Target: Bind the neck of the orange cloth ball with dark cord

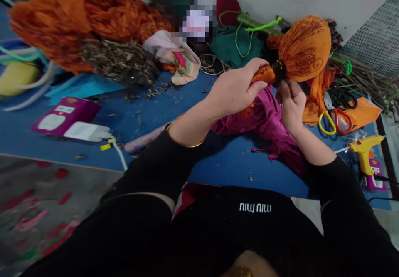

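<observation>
An orange patterned cloth bundle [305, 48] with a rounded head is held above the table at the right of centre. Its narrow neck is wrapped in a dark band [279, 70]. My left hand [232, 86] is closed round the orange handle part below the band. At the band's lower side, my right hand [292, 102] has its fingers pinched together; what they grip is too small to make out. Magenta cloth [262, 117] lies beneath both hands and reaches toward my right forearm.
Orange cloth [84, 19], dried plant matter [120, 60] and a purple box [65, 115] lie on the blue table [224, 160] at left. Scissors [335, 121], an orange packet [361, 114] and a yellow glue gun [364, 152] are at right. Metal mesh stands behind.
</observation>
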The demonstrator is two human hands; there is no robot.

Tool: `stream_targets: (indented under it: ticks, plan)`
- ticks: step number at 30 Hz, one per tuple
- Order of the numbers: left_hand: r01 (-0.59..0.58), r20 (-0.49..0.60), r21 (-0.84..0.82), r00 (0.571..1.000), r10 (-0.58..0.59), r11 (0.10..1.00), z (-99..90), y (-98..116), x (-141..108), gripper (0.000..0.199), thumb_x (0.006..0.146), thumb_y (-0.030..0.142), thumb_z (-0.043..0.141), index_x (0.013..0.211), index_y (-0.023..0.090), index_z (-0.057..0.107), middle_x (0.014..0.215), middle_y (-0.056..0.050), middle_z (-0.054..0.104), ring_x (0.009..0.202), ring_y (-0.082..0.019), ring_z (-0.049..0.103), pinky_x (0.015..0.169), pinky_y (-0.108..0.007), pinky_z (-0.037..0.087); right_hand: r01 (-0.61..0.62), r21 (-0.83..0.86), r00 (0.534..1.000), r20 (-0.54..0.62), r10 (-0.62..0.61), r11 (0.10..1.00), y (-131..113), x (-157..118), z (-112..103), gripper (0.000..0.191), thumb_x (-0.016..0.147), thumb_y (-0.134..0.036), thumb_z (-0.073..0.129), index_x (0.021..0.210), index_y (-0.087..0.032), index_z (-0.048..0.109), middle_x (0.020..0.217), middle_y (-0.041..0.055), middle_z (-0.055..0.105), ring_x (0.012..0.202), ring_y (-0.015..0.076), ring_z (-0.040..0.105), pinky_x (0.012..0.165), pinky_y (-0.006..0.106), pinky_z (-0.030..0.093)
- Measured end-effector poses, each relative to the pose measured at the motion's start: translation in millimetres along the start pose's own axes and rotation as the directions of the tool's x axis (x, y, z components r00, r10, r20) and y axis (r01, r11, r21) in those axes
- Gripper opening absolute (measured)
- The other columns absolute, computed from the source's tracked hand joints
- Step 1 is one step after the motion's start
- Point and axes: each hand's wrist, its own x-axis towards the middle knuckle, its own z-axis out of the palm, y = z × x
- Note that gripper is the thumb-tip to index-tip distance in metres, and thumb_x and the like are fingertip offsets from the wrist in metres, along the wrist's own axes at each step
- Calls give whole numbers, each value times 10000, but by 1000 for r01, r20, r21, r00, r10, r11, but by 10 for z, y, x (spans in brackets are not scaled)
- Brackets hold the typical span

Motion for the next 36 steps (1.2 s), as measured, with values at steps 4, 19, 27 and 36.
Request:
stream_targets:
  ticks: [4, 19, 27, 36]
  plan:
    - [38, -6, 30, 999, -38, 999, 38, 24, 26, 453, 1085, 383, 499, 1517, 279, 585, 1312, -81, 782, 1266, -334, 735, 1071, -407, 528, 350, -251, 936, 65, -346, 902, -80, -123, -57, 423, 1088, -584, 561, 877, -267, 745, 876, 26, 690, 903, 187, 701, 942, 371, 594]
    - [51, 167, 212, 982, -88, 976, 303, 131, 85, 449, 1116, 402, 435, 1432, 188, 672, 1354, -171, 791, 1246, -385, 752, 938, -460, 560, 746, -438, 665, 538, -518, 503, -300, -150, -164, 614, 1161, -536, 352, 706, -239, 639, 643, 4, 523, 575, 128, 443, 624, 321, 444]
    - [-39, 253, 270, 967, -32, 962, 265, 194, 36, 414, 1081, 305, 494, 1427, 210, 700, 1398, -123, 792, 1291, -374, 750, 1003, -454, 588, 762, -222, 633, 452, -628, 608, -750, 168, -440, 348, 1075, -563, 637, 908, -330, 835, 963, 38, 774, 971, 221, 731, 872, 397, 638]
    - [-94, 286, 297, 958, 5, 950, 266, 209, -5, 430, 1069, 323, 481, 1432, 246, 698, 1378, -91, 800, 1248, -328, 755, 948, -394, 567, 632, -262, 758, 402, -514, 729, -635, 213, -461, 522, 1010, -772, 605, 928, -307, 829, 934, 53, 769, 969, 219, 747, 834, 372, 713]
